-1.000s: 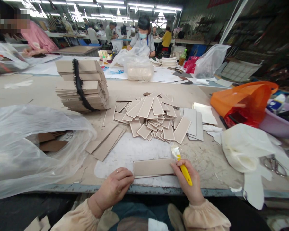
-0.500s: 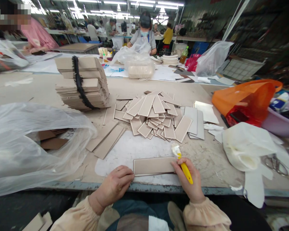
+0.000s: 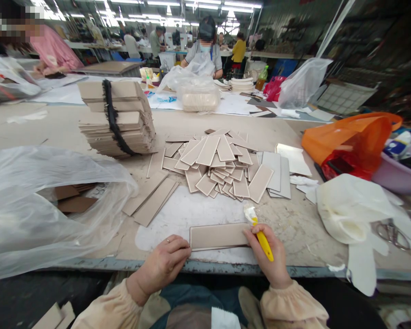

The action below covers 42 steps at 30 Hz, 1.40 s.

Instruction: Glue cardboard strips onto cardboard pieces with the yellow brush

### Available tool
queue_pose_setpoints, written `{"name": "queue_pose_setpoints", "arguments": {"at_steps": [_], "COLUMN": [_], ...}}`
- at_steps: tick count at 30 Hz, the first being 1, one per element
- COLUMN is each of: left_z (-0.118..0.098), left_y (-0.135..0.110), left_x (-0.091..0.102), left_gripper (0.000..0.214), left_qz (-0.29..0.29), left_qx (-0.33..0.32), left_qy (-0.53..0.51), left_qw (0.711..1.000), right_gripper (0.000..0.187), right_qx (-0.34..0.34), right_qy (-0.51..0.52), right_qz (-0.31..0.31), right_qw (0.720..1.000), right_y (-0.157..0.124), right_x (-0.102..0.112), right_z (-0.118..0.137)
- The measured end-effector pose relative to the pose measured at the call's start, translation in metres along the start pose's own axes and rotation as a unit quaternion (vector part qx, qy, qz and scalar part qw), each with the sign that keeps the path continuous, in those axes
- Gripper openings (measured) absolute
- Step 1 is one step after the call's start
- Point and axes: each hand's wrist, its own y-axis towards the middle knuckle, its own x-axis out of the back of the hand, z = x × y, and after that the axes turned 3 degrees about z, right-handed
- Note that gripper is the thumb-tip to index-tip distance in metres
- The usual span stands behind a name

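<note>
A long beige cardboard strip (image 3: 219, 236) with folded white edges lies flat near the table's front edge. My left hand (image 3: 164, 264), fingers curled, presses against its left end. At the strip's right end my right hand (image 3: 270, 256) touches it with the fingertips while gripping a yellow-handled glue brush (image 3: 258, 230), bristles pointing away from me. Beyond the strip lies a heap of small beige cardboard pieces (image 3: 219, 167).
A tied bundle of cardboard (image 3: 118, 119) stands at the back left, a clear plastic bag (image 3: 37, 205) at the left, two loose strips (image 3: 150, 198) beside it. An orange bag (image 3: 349, 139), white plastic (image 3: 352, 205) and scissors (image 3: 392, 233) lie right. People work at far tables.
The camera view shifted slightly a second ago. Both hands and the strip have stayed where they were.
</note>
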Motion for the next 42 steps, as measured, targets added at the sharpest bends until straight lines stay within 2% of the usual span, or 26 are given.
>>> {"name": "queue_pose_setpoints", "arguments": {"at_steps": [11, 19, 27, 36, 42], "left_z": [-0.0002, -0.0018, 0.0026, 0.0029, 0.0018], "left_y": [0.0014, 0.0001, -0.0045, -0.001, 0.0001], "left_x": [-0.0001, -0.0007, -0.0046, -0.0034, -0.0029], "left_gripper": [0.022, 0.024, 0.028, 0.028, 0.025], "left_qz": [-0.004, -0.027, -0.053, -0.032, -0.04], "left_qx": [0.0, 0.028, 0.019, 0.011, 0.01], "left_qy": [0.001, -0.023, 0.011, 0.009, 0.011], "left_qw": [1.0, 0.999, 0.998, 0.999, 0.999], "right_gripper": [0.022, 0.018, 0.019, 0.02, 0.019], "right_qx": [0.038, 0.028, 0.023, 0.019, 0.029], "right_qy": [-0.038, -0.029, -0.052, -0.069, -0.081], "right_qz": [-0.008, 0.007, 0.011, 0.016, 0.012], "right_qw": [0.999, 0.999, 0.998, 0.997, 0.996], "right_y": [0.002, -0.0003, 0.0, -0.0007, -0.0008], "right_x": [-0.0017, -0.0029, -0.0037, -0.0031, -0.0041], "right_z": [-0.0029, -0.0064, -0.0028, -0.0031, -0.0017]}}
